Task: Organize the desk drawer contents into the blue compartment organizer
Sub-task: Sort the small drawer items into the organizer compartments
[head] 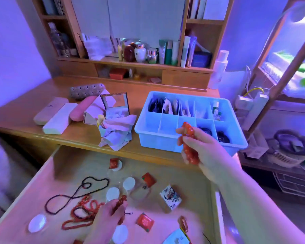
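The right hand [199, 145] grasps a red bead bracelet [189, 143] above the front edge of the blue organizer [236, 143], which stands on the desk [25, 110] near its right front corner. The left hand [107, 219] holds a second red bead string [120, 203] inside the open drawer [63, 166], near its front edge. Beside it lie more red beads [81, 213] and a dark necklace [69, 196].

Glossy plastic organizer [148, 140] — wooden desk [25, 117]
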Demonstrator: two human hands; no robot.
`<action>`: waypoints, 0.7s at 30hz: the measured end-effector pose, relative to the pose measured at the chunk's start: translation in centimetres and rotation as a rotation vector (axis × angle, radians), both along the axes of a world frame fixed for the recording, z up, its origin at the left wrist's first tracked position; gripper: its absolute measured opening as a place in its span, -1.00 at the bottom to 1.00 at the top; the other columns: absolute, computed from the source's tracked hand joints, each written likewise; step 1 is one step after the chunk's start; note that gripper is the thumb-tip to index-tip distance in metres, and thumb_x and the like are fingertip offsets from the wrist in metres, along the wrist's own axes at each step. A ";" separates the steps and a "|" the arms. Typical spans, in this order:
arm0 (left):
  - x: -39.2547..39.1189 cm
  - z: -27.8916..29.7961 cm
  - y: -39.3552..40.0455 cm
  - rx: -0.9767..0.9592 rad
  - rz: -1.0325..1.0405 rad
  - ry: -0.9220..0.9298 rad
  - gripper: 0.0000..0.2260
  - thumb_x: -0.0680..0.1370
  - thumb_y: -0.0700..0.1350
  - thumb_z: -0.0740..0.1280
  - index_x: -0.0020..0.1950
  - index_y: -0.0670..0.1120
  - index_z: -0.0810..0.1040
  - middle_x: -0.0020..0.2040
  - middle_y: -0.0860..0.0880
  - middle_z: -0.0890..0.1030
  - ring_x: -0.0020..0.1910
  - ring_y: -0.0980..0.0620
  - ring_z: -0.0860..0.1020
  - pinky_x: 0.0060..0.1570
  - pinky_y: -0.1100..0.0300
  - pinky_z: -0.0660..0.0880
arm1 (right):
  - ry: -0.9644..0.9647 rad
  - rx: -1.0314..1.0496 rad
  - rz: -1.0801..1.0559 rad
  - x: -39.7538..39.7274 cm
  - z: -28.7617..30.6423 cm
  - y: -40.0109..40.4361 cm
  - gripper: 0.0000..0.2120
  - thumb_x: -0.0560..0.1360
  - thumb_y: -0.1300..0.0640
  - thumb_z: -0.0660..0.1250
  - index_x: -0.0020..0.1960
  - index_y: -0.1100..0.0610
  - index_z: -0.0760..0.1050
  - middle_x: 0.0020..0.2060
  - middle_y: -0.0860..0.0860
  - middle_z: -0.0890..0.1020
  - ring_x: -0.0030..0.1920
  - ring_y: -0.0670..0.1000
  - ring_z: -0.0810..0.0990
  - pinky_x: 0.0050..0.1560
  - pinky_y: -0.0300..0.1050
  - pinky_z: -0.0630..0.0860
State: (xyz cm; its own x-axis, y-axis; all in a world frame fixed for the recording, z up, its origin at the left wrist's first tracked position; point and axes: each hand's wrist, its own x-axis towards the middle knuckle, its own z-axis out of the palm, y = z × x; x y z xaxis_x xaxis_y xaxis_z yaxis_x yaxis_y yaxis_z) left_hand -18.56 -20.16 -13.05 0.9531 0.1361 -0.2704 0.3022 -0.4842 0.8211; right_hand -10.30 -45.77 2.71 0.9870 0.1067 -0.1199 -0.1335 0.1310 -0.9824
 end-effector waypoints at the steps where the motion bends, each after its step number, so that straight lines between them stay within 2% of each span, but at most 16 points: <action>1: 0.1 -0.2 0.1 -0.008 0.013 -0.002 -0.74 0.52 -0.14 0.36 -0.36 -0.18 0.54 -0.46 -0.08 0.59 -0.50 0.18 0.48 -0.40 0.37 0.37 | -0.089 -0.266 -0.095 1.6 0.9 -0.5 -0.76 0.52 0.34 0.20 -0.06 0.04 0.53 -0.32 0.03 0.56 -0.52 -0.04 0.46 -0.53 -0.22 0.40; 2: 0.2 -0.4 0.2 -0.015 0.019 0.006 -0.77 0.52 -0.15 0.36 -0.31 -0.20 0.57 -0.46 -0.09 0.59 -0.49 0.15 0.50 -0.38 0.33 0.40 | -0.155 -0.530 -0.172 3.4 1.4 -0.9 -0.79 0.51 0.32 0.17 -0.07 0.04 0.48 -0.32 0.03 0.55 -0.53 -0.04 0.49 -0.52 -0.21 0.44; 4: 0.2 -0.2 0.2 -0.016 0.005 0.013 -0.81 0.52 -0.16 0.37 -0.26 -0.23 0.60 -0.43 -0.12 0.61 -0.48 0.10 0.52 -0.34 0.26 0.42 | -0.173 -0.957 -0.176 6.5 2.0 -1.2 -0.86 0.46 0.30 0.15 -0.08 0.10 0.40 -0.32 0.05 0.53 -0.47 0.02 0.56 -0.44 -0.17 0.51; 6: 0.2 -0.4 0.2 -0.021 -0.017 -0.006 -0.80 0.51 -0.19 0.38 -0.30 -0.22 0.59 -0.43 -0.17 0.60 -0.49 0.10 0.50 -0.37 0.29 0.41 | -0.089 -1.364 -0.024 8.7 1.5 -0.8 -0.88 0.45 0.32 0.17 -0.21 0.15 0.32 -0.35 0.05 0.47 -0.41 0.04 0.49 -0.47 -0.23 0.38; 8: 0.0 -0.3 0.2 -0.038 -0.027 -0.013 -0.78 0.51 -0.20 0.38 -0.35 -0.16 0.58 -0.43 -0.17 0.60 -0.49 0.13 0.51 -0.40 0.36 0.40 | -0.040 -1.579 0.062 10.1 0.7 -0.3 -0.74 0.49 0.29 0.19 -0.33 0.13 0.21 -0.38 0.03 0.39 -0.41 0.01 0.37 -0.50 -0.22 0.23; 10: -0.1 -0.3 0.3 -0.104 -0.006 -0.002 -0.84 0.52 -0.19 0.36 -0.26 -0.08 0.63 -0.43 -0.13 0.61 -0.45 0.10 0.56 -0.32 0.35 0.48 | -0.018 -1.581 0.059 10.6 0.0 -0.1 -0.74 0.48 0.30 0.17 -0.34 0.12 0.20 -0.39 0.02 0.38 -0.41 0.02 0.37 -0.50 -0.21 0.20; 12: -0.1 -0.2 0.4 -0.197 0.044 0.029 -0.87 0.55 -0.15 0.32 -0.14 -0.04 0.66 -0.43 -0.10 0.60 -0.37 0.02 0.61 -0.20 0.21 0.57 | -0.073 -1.485 -0.021 10.2 -0.3 -0.4 -0.87 0.48 0.26 0.17 -0.24 0.12 0.32 -0.32 0.03 0.47 -0.29 0.12 0.49 -0.46 -0.21 0.22; 13: -0.2 -0.1 0.5 -0.242 0.064 0.038 -0.85 0.56 -0.12 0.31 -0.13 -0.02 0.67 -0.42 -0.09 0.58 -0.33 -0.02 0.62 -0.19 0.16 0.59 | -0.138 -1.410 -0.104 9.3 -0.4 -0.6 -0.94 0.49 0.21 0.18 -0.11 0.09 0.40 -0.25 0.02 0.54 -0.21 0.14 0.53 -0.42 -0.20 0.26; 14: -0.2 0.2 0.5 -0.280 0.076 0.047 -0.83 0.57 -0.10 0.29 -0.13 0.00 0.67 -0.42 -0.07 0.56 -0.32 -0.05 0.62 -0.19 0.12 0.59 | -0.237 -1.353 -0.200 8.0 -0.7 -0.6 -0.91 0.50 0.16 0.19 -0.04 0.04 0.44 -0.20 -0.02 0.59 -0.17 0.12 0.54 -0.37 -0.18 0.29; 16: -0.2 1.1 0.2 -0.364 0.085 0.066 -0.80 0.58 -0.11 0.27 -0.13 0.04 0.68 -0.44 -0.05 0.49 -0.34 -0.08 0.57 -0.18 -0.02 0.59 | -0.546 -1.197 -0.326 4.3 -1.5 0.1 -0.93 0.45 0.13 0.26 -0.12 -0.02 0.48 -0.28 -0.15 0.57 -0.29 -0.05 0.49 -0.35 -0.22 0.29; 17: -0.1 1.6 -0.1 -0.412 0.070 0.076 -0.81 0.58 -0.11 0.27 -0.12 0.03 0.68 -0.44 -0.05 0.47 -0.35 -0.07 0.55 -0.20 -0.04 0.58 | -0.658 -1.088 -0.282 2.2 -2.2 0.9 -0.96 0.41 0.11 0.29 -0.16 -0.02 0.49 -0.34 -0.19 0.53 -0.35 -0.14 0.43 -0.35 -0.26 0.30; 18: 0.0 2.4 -0.6 -0.455 0.033 0.087 -0.84 0.56 -0.08 0.29 -0.09 0.01 0.67 -0.42 -0.05 0.46 -0.35 -0.05 0.53 -0.24 -0.01 0.56 | -0.680 -0.999 -0.143 0.1 -2.8 1.7 -0.94 0.39 0.04 0.29 -0.15 -0.04 0.53 -0.35 -0.21 0.54 -0.35 -0.17 0.43 -0.33 -0.28 0.35; 20: 0.5 4.3 -1.8 -0.513 -0.063 0.084 -0.81 0.47 0.04 0.34 -0.03 -0.02 0.65 -0.38 -0.05 0.47 -0.34 -0.01 0.51 -0.30 0.10 0.51 | -0.513 -0.864 0.241 -3.2 -4.5 3.3 -0.69 0.37 -0.12 0.29 0.08 -0.11 0.55 -0.11 -0.25 0.62 -0.12 -0.28 0.53 -0.06 -0.33 0.45; 21: 0.8 5.2 -2.5 -0.533 -0.105 0.063 -0.75 0.43 0.09 0.35 -0.01 -0.01 0.64 -0.36 -0.04 0.49 -0.33 0.01 0.51 -0.28 0.12 0.51 | -0.375 -0.795 0.405 -4.4 -5.2 4.0 -0.54 0.35 -0.16 0.33 0.24 -0.16 0.46 0.03 -0.26 0.59 0.01 -0.31 0.52 0.07 -0.39 0.42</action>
